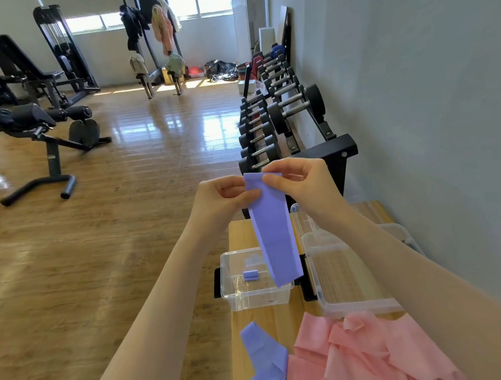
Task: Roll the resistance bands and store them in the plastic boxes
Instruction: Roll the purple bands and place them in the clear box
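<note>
One purple resistance band [272,227] hanging flat above the small clear box [254,293], its top edge pinched by left hand [224,197] and right hand [299,182], a rolled purple band [250,275] inside that box, larger clear box [352,272] just right of it, loose purple bands [266,363] and pink bands [372,352] nearer the person, dumbbell rack [285,119] beyond.

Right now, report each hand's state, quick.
Left hand: pinching the top edge of the hanging purple band.
Right hand: pinching the same top edge from the other side.
</note>
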